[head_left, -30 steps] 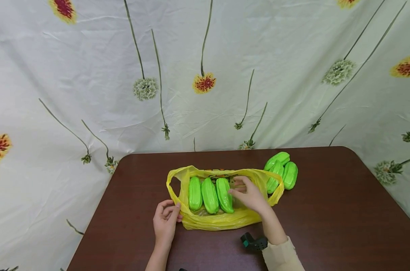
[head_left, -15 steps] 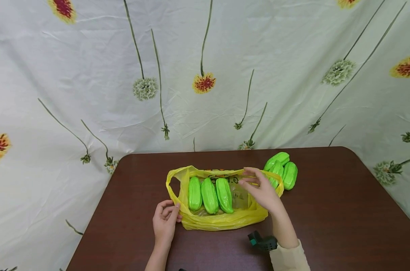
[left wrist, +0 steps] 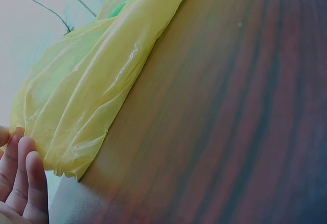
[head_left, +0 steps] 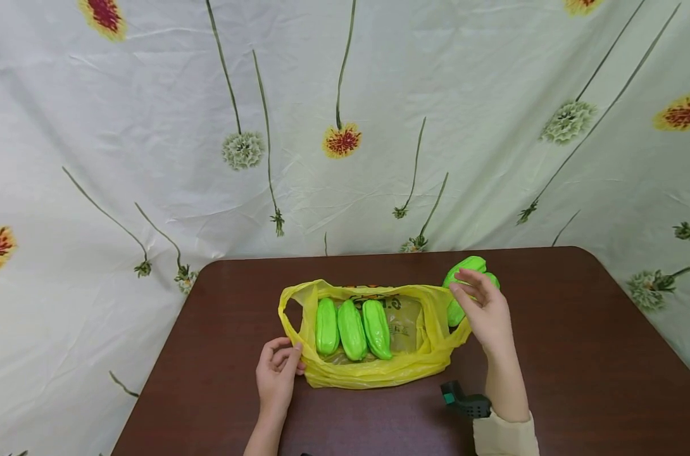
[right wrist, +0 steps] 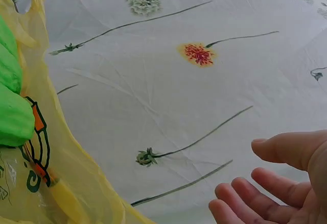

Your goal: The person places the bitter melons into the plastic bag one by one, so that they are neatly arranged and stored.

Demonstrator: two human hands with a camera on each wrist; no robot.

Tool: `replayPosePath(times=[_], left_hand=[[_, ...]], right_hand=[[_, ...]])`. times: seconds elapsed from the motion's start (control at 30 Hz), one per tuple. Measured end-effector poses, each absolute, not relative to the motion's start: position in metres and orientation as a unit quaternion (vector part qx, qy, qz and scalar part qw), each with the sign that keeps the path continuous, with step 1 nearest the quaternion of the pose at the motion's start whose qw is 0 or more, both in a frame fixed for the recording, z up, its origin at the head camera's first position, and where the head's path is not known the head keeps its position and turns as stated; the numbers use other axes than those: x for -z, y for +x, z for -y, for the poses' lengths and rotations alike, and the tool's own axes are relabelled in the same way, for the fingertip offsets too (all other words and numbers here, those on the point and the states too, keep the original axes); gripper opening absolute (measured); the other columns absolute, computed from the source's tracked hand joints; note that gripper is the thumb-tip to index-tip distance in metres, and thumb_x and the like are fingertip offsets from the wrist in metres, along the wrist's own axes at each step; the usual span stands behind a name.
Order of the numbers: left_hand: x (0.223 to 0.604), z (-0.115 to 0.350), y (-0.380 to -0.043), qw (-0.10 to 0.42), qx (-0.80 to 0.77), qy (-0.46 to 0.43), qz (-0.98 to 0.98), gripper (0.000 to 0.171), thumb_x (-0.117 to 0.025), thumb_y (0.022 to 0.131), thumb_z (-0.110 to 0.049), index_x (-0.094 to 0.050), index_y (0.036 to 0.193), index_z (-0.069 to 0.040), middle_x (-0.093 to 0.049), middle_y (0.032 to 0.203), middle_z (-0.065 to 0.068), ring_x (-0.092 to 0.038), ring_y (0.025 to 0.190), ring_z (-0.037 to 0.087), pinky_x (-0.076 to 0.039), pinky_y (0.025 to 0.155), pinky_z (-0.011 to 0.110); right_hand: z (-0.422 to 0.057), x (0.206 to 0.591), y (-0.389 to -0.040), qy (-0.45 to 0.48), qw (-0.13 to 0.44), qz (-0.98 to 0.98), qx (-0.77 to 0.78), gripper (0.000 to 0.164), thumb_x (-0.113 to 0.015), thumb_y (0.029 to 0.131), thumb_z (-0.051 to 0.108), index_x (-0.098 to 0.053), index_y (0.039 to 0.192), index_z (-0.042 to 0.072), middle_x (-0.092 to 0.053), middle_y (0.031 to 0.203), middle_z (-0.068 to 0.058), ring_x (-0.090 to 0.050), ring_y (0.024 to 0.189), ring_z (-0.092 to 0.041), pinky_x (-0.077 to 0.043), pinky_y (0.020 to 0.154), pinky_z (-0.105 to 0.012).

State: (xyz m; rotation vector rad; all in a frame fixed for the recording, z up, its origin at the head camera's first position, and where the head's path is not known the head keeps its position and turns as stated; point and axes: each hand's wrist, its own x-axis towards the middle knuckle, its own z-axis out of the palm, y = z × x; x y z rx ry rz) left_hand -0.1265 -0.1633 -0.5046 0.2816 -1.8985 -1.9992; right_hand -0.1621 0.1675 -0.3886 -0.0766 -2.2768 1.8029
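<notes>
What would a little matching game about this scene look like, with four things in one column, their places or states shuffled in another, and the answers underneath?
Things
1. Left hand
2. Right hand
3. Row of three green pieces
4. Flowered cloth

Places and states
A. Behind the dark table
B. Fingers apart, holding nothing, partly hiding the loose green pile from the head camera
C. Pinching the edge of the yellow bag
D. Side by side inside the bag's open mouth

Right pairs: 1-C, 2-B, 3-D, 4-A
</notes>
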Motion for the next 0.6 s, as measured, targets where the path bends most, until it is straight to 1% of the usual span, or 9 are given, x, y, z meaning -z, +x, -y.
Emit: replayPosePath(times=[0.07, 0.13, 0.23, 0.3, 0.37, 0.47, 0.6], left_hand=[[0.505, 0.163, -0.126, 0.183, 0.709, 0.100, 0.673, 0.022, -0.064, 0.088, -0.003, -0.052, 0.106, 0.001, -0.064, 0.070, 0.002, -0.056, 0.051, 0.013, -0.052, 0.048, 0.024], [0.505, 0.163, -0.126, 0.182, 0.709, 0.100, 0.673, 0.021, -0.064, 0.088, -0.002, -0.052, 0.106, 0.001, -0.064, 0.070, 0.001, -0.056, 0.051, 0.013, -0.052, 0.049, 0.024], [0.505, 0.164, -0.126, 0.181, 0.708, 0.102, 0.675, 0.021, -0.063, 0.089, -0.002, -0.052, 0.106, 0.001, -0.064, 0.070, 0.001, -0.056, 0.051, 0.013, -0.052, 0.049, 0.024], [0.505, 0.164, -0.126, 0.181, 0.707, 0.104, 0.676, 0.021, -0.063, 0.089, -0.002, -0.052, 0.106, 0.001, -0.064, 0.070, 0.001, -0.056, 0.051, 0.013, -0.052, 0.049, 0.024], [0.505, 0.164, -0.126, 0.181, 0.705, 0.104, 0.678, 0.021, -0.063, 0.089, -0.002, -0.052, 0.106, 0.001, -0.064, 0.070, 0.001, -0.056, 0.051, 0.013, -0.052, 0.048, 0.024], [0.505, 0.164, -0.126, 0.182, 0.704, 0.104, 0.679, 0.021, -0.064, 0.088, -0.002, -0.053, 0.106, 0.001, -0.064, 0.070, 0.001, -0.056, 0.051, 0.013, -0.052, 0.048, 0.024], [0.505, 0.164, -0.126, 0.182, 0.704, 0.102, 0.679, 0.022, -0.064, 0.088, -0.003, -0.053, 0.107, 0.001, -0.064, 0.069, 0.001, -0.057, 0.051, 0.013, -0.052, 0.049, 0.024]], right_hand=[[-0.171, 0.389, -0.162, -0.047, 0.155, 0.761, -0.628, 0.037, -0.060, 0.093, 0.014, -0.051, 0.127, 0.002, -0.057, 0.120, -0.011, -0.056, 0.099, -0.004, -0.045, 0.080, -0.013], [-0.175, 0.391, -0.164, -0.069, 0.186, 0.740, -0.643, 0.033, -0.061, 0.092, 0.012, -0.054, 0.124, 0.003, -0.058, 0.114, -0.009, -0.058, 0.092, -0.003, -0.047, 0.077, -0.013], [-0.182, 0.395, -0.166, -0.103, 0.216, 0.713, -0.659, 0.028, -0.062, 0.091, 0.012, -0.056, 0.119, 0.007, -0.059, 0.108, -0.004, -0.058, 0.089, -0.003, -0.048, 0.076, -0.014], [-0.186, 0.398, -0.168, -0.119, 0.226, 0.694, -0.673, 0.026, -0.062, 0.091, 0.011, -0.057, 0.116, 0.011, -0.059, 0.108, -0.003, -0.058, 0.088, -0.005, -0.048, 0.076, -0.015], [-0.189, 0.402, -0.170, -0.132, 0.232, 0.681, -0.682, 0.025, -0.063, 0.091, 0.011, -0.058, 0.115, 0.012, -0.059, 0.108, -0.004, -0.057, 0.090, -0.006, -0.049, 0.077, -0.016], [-0.194, 0.409, -0.173, -0.152, 0.235, 0.674, -0.683, 0.027, -0.063, 0.091, 0.012, -0.057, 0.117, 0.009, -0.058, 0.109, -0.003, -0.056, 0.093, -0.007, -0.048, 0.077, -0.015], [-0.199, 0.418, -0.177, -0.192, 0.230, 0.686, -0.662, 0.032, -0.063, 0.091, 0.017, -0.056, 0.120, 0.006, -0.056, 0.112, 0.001, -0.052, 0.099, -0.006, -0.044, 0.080, -0.014]])
